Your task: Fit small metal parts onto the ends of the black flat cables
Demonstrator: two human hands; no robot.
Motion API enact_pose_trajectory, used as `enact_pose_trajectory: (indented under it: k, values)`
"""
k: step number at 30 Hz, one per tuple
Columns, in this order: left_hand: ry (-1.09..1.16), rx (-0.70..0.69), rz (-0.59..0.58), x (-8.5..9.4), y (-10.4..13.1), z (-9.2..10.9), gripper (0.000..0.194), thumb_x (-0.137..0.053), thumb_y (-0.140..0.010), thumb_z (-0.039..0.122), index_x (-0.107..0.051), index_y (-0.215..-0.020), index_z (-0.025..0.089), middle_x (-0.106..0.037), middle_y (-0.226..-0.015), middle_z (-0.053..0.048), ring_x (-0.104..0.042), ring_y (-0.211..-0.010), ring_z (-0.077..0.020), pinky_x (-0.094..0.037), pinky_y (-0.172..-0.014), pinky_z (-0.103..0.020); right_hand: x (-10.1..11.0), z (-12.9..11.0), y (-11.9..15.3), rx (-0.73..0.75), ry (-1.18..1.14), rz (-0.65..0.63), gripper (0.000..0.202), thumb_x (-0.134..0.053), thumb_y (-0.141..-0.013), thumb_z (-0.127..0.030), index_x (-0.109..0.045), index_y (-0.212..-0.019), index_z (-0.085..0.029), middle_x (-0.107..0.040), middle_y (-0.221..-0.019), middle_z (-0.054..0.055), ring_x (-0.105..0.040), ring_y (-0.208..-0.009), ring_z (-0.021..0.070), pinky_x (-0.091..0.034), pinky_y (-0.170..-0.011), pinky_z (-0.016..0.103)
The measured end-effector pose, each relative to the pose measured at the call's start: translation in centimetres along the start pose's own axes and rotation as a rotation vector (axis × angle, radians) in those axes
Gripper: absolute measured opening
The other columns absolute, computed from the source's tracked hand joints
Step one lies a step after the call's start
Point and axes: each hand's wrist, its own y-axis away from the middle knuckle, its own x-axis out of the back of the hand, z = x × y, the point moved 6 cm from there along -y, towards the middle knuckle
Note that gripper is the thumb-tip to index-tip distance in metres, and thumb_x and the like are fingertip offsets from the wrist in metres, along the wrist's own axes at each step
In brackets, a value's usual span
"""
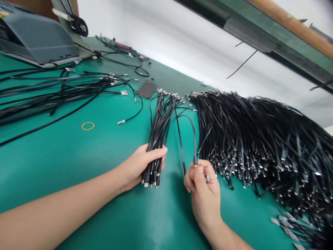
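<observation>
My left hand (pixel 145 163) is wrapped round a bundle of flat black cables (pixel 160 128), close to their connector ends, which point toward me. To its right, my right hand (pixel 203 184) is closed on a single black cable (pixel 194 139), just below its dark plug. A small metallic piece shows between those fingers, too small to name. Another thin black strand passes down to the same hand. Beside my right hand lies a large pile of black cables (pixel 247 128) with many metal-tipped ends.
Loose black cables (pixel 78 90) spread over the green table (pixel 104 205) at the left, near a yellow ring (pixel 88 125). A grey machine (pixel 44 36) stands at the back left. A shelf edge (pixel 262 31) hangs above the right side.
</observation>
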Motion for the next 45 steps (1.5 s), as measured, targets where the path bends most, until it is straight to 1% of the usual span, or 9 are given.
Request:
enact_pose_trajectory:
  k: [3, 6, 14, 22, 31, 35, 38, 42, 45]
  values:
    - [0.030, 0.007, 0.008, 0.1, 0.0, -0.1, 0.025, -0.066, -0.086, 0.038, -0.052, -0.079, 0.018, -0.053, -0.064, 0.003, -0.049, -0.056, -0.0103, -0.039, -0.051, -0.021, 0.9, -2.5, 0.2, 0.289, -0.047, 0.126, 0.014, -0.048, -0.103, -0.034, -0.054, -0.096, -0.023, -0.035, -0.061, -0.008, -0.035, -0.048, 0.0070, -0.031, -0.048, 0.020]
    - [0.047, 0.016, -0.001, 0.0, 0.0, -0.1, 0.029, -0.063, -0.088, 0.042, -0.051, -0.076, 0.018, -0.051, -0.062, 0.003, -0.047, -0.055, -0.0102, -0.038, -0.051, -0.021, 1.0, -3.4, 0.9, 0.436, 0.037, 0.102, 0.010, -0.049, -0.102, -0.030, -0.056, -0.099, -0.023, -0.037, -0.064, -0.007, -0.038, -0.051, 0.0083, -0.033, -0.050, 0.021]
    - [-0.029, 0.004, 0.047, -0.1, 0.2, 0.3, 0.012, -0.063, -0.079, 0.028, -0.058, -0.084, 0.017, -0.054, -0.066, 0.003, -0.051, -0.057, -0.0112, -0.042, -0.052, -0.021, -2.6, 0.1, 1.3, 0.082, 0.464, -0.338, 0.020, -0.056, -0.097, -0.037, -0.064, -0.094, -0.018, -0.043, -0.058, -0.007, -0.037, -0.051, 0.0076, -0.026, -0.050, 0.022]
    - [-0.132, 0.034, 0.010, -0.1, 0.2, -0.2, 0.017, -0.068, -0.082, 0.032, -0.058, -0.086, 0.019, -0.057, -0.058, 0.004, -0.051, -0.053, -0.0107, -0.041, -0.047, -0.019, -2.9, 1.0, 0.5, -0.114, 0.459, -0.329, 0.028, -0.056, -0.094, -0.042, -0.059, -0.082, -0.017, -0.039, -0.061, -0.006, -0.033, -0.056, 0.0084, -0.025, -0.052, 0.023]
    - [-0.044, 0.075, -0.030, -0.6, 0.4, -0.1, 0.026, -0.074, -0.080, 0.036, -0.059, -0.094, 0.019, -0.058, -0.060, 0.004, -0.054, -0.055, -0.0118, -0.046, -0.052, -0.021, -2.9, 1.8, 0.9, -0.257, 0.024, -0.359, 0.034, -0.059, -0.094, -0.050, -0.059, -0.087, -0.017, -0.033, -0.052, -0.010, -0.025, -0.045, 0.0067, -0.019, -0.044, 0.022]
    - [-0.072, 0.054, 0.020, -0.3, 0.5, -0.1, 0.024, -0.074, -0.080, 0.036, -0.061, -0.091, 0.019, -0.055, -0.066, 0.004, -0.050, -0.059, -0.0104, -0.041, -0.052, -0.018, -1.2, 1.1, 0.6, -0.112, -0.150, -0.069, 0.028, -0.052, -0.100, -0.044, -0.056, -0.087, -0.019, -0.029, -0.051, -0.010, -0.024, -0.044, 0.0069, -0.022, -0.043, 0.020]
    - [-0.017, 0.081, 0.027, -0.2, 0.7, -0.4, 0.025, -0.072, -0.081, 0.039, -0.059, -0.087, 0.019, -0.049, -0.064, 0.004, -0.047, -0.059, -0.0108, -0.039, -0.053, -0.019, 0.8, -0.6, 0.5, 0.157, -0.166, 0.173, 0.033, -0.043, -0.104, -0.039, -0.050, -0.078, -0.020, -0.031, -0.054, -0.008, -0.026, -0.045, 0.0081, -0.024, -0.044, 0.021]
    - [0.032, 0.081, 0.086, 0.3, 0.8, -0.4, 0.030, -0.076, -0.076, 0.042, -0.060, -0.086, 0.019, -0.047, -0.061, 0.005, -0.045, -0.056, -0.0121, -0.039, -0.052, -0.022, 0.2, -3.1, 1.6, 0.581, 0.035, 0.036, 0.027, -0.045, -0.103, -0.035, -0.056, -0.081, -0.022, -0.041, -0.059, -0.004, -0.039, -0.051, 0.0116, -0.029, -0.051, 0.024]
    - [0.040, 0.079, 0.133, 0.4, 0.7, -0.6, 0.037, -0.082, -0.068, 0.045, -0.061, -0.083, 0.018, -0.047, -0.058, 0.005, -0.045, -0.053, -0.0127, -0.039, -0.051, -0.023, -2.0, -2.8, 2.5, 0.718, 0.366, -0.165, 0.028, -0.045, -0.102, -0.041, -0.063, -0.091, -0.024, -0.059, -0.064, 0.001, -0.052, -0.057, 0.0143, -0.036, -0.058, 0.028]
